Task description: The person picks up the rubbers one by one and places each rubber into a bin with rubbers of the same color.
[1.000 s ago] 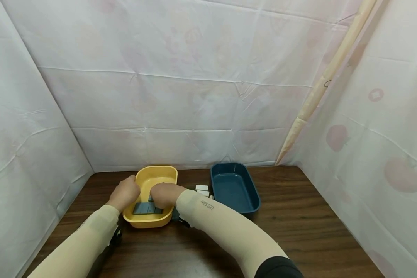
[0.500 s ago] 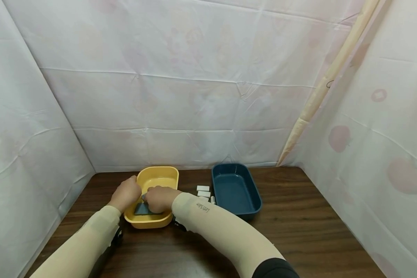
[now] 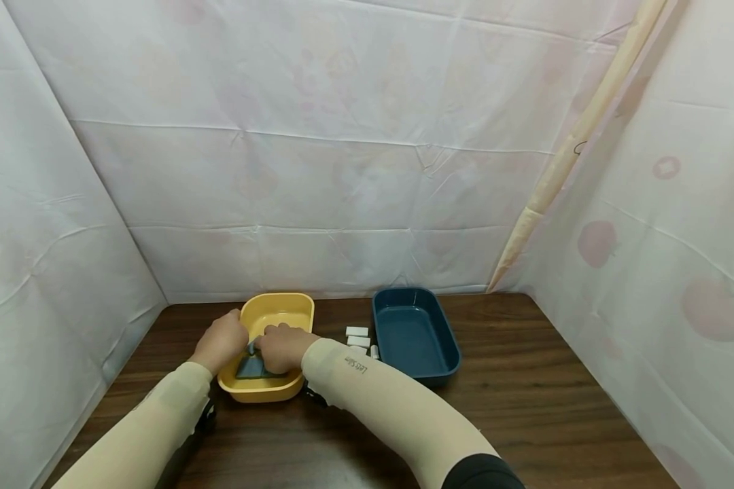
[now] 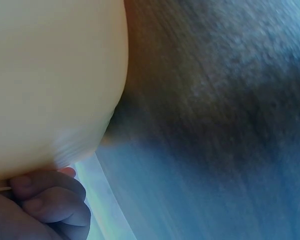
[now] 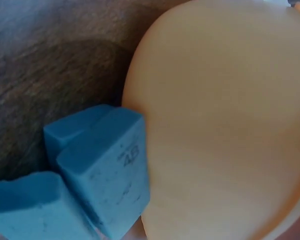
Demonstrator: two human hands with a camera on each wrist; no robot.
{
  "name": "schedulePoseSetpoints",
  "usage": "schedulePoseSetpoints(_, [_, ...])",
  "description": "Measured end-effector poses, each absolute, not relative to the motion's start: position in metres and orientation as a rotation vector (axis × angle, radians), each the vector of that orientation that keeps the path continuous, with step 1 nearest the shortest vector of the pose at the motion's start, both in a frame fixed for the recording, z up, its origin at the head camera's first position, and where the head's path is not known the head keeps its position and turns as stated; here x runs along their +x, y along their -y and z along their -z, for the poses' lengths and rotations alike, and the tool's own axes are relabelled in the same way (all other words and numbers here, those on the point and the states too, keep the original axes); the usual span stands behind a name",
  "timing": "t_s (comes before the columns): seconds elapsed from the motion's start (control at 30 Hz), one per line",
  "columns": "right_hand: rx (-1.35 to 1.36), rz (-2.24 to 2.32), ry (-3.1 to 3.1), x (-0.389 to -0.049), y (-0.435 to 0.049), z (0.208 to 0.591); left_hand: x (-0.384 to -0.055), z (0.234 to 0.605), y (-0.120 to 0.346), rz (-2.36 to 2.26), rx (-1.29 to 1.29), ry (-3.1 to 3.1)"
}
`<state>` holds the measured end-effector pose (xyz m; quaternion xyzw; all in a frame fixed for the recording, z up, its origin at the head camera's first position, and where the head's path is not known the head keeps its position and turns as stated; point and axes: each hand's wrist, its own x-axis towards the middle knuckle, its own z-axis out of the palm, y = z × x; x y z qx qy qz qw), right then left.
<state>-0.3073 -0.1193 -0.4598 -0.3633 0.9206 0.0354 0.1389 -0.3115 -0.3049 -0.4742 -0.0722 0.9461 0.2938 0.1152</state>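
Note:
My left hand (image 3: 221, 341) grips the left rim of a yellow bin (image 3: 261, 394). In the left wrist view its curled fingers (image 4: 57, 202) lie against the bin's edge. Inside the bin, my right hand (image 3: 284, 348) pinches a grey-blue eraser (image 3: 252, 347) at its fingertips, partly hidden by the hand. Below it more grey-blue erasers (image 3: 253, 367) lie flat on the bin floor, partly covered by the hand. Outside the bin wall (image 5: 220, 120), the right wrist view shows several blue erasers (image 5: 107, 170), one marked 4B; my right forearm hides them in the head view.
A dark blue bin (image 3: 412, 350) stands to the right on the wooden table (image 3: 526, 394). Several white erasers (image 3: 358, 341) lie just left of it, near my right sleeve (image 3: 397, 407). White cloth walls (image 3: 342, 170) enclose the back and sides.
My right hand has shifted slightly left inside the yellow bin, bringing the pinched eraser toward the left wall and covering more of the erasers. My left hand stays on the rim.

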Motion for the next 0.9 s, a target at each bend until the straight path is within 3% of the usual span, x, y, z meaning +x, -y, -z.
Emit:
schedulePoseSetpoints(0.33, [-1.051, -0.192, -2.637, -0.306, 0.123, 0.459, -0.311, 0.473, 0.304, -0.896, -0.221, -2.758])
schedulePoseSetpoints(0.9, [-1.144, 0.076, -2.59, -0.311, 0.108, 0.447, -0.309, 0.475, 0.302, -0.905, -0.216, -2.778])
